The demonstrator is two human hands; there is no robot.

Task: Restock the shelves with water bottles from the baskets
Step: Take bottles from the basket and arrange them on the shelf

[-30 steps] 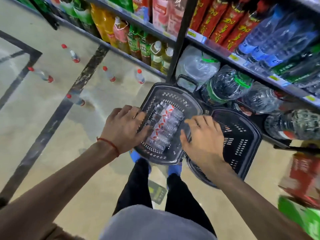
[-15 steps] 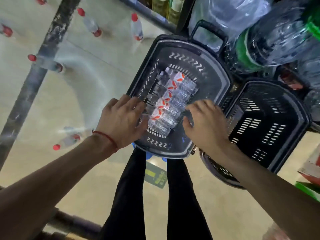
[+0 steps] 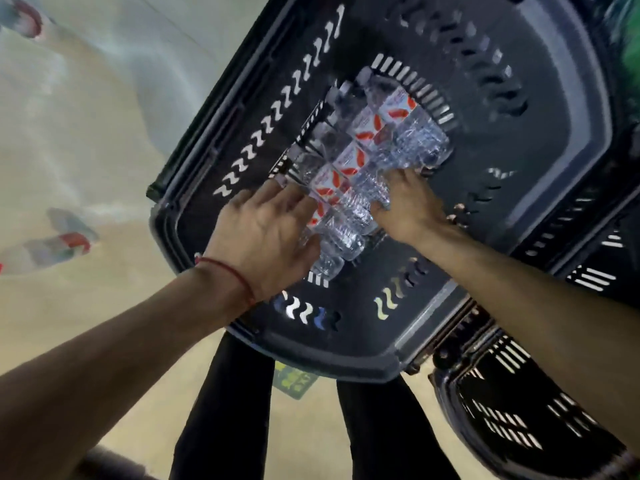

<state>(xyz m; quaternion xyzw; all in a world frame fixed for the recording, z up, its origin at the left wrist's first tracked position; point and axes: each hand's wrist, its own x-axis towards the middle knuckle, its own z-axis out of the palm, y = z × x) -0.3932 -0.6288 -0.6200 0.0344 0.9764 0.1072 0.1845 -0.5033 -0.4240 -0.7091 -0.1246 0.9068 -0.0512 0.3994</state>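
Note:
A black plastic basket fills most of the head view. On its floor lies a row of several small clear water bottles with red and white labels. My left hand, a red string at its wrist, lies over the near end of the row, fingers curled over the nearest bottles. My right hand reaches in from the right, and its fingers curl around the bases of bottles in the middle of the row.
A second black basket stands at the lower right, touching the first. Loose bottles lie on the beige floor at the left. My legs in black trousers stand just below the basket.
The view has dropped much closer to the basket. Both hands have moved from its rim down onto the row of bottles, the right hand going deeper in.

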